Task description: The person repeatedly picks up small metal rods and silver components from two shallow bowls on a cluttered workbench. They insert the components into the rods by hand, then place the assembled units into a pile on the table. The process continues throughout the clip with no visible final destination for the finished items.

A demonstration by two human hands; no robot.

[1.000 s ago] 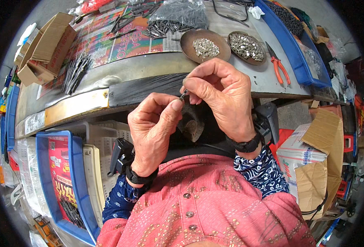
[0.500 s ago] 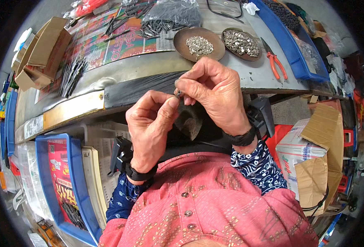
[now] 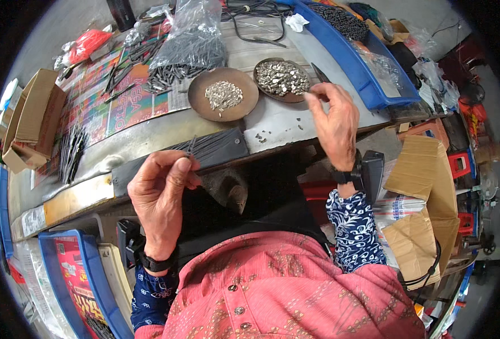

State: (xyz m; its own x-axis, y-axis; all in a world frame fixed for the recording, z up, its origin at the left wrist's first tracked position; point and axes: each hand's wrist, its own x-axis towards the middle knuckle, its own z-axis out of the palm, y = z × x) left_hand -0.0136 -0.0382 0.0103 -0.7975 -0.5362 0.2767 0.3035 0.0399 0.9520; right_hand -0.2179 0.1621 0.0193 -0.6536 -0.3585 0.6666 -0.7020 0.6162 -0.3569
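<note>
My left hand (image 3: 162,195) is closed in a pinch on a thin dark strip (image 3: 192,144), held above the bench's front edge. Most of that piece is hidden by the fingers. My right hand (image 3: 339,124) is over the bench beside a dark dish of small metal pieces (image 3: 284,77), thumb at its right rim. Its fingers are curled over a pair of pliers; only the dark jaws (image 3: 319,73) show, and whether the fingers grip the handles is hidden. A brown shallow dish (image 3: 199,104) with small silvery pieces sits left of the dark dish.
A blue tray (image 3: 368,85) stands along the right. Dark strips spill from a clear plastic bag (image 3: 196,45). More dark strips (image 3: 74,152) lie near an open carton (image 3: 32,121). Loose bits lie before the dishes. Another blue tray (image 3: 72,282) and cartons (image 3: 414,169) flank my lap.
My hands have parted: the right moved right, over the pliers, while the left keeps its pinch lower left. The whole view has shifted, so the dishes appear farther left.
</note>
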